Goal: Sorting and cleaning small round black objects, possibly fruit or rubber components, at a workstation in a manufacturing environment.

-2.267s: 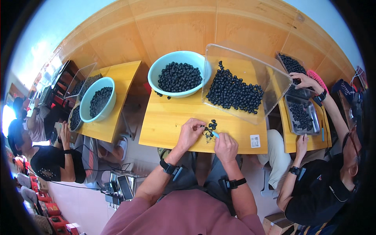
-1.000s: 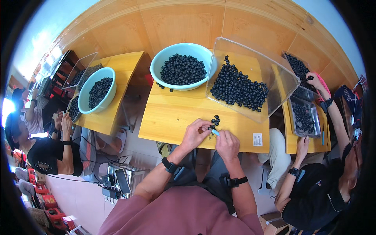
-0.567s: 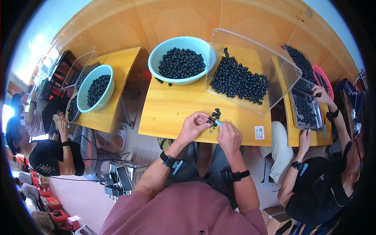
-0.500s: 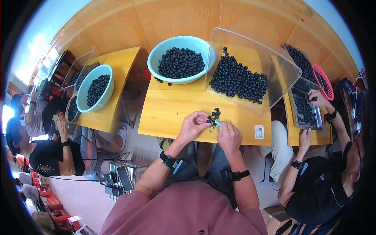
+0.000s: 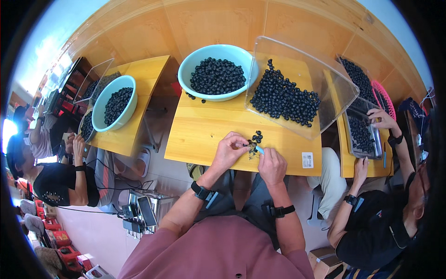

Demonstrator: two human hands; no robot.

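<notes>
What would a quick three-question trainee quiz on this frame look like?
1. True or false: the teal bowl on the middle table holds dark round berries.
2. Which sits to the right of that bowl? A) clear plastic bin B) a metal pot C) a cardboard box
3. Fill in: a small pile of berries lies just beyond the left hand and right hand, on the ____.

Key: 1 true; 2 A; 3 table

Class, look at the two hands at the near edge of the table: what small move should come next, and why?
Probably the right hand keeps working its small blue tool into the dark fruit pinched by the left hand. Both hands meet over that one piece, beside a small pile on the table, so it looks unfinished.
</notes>
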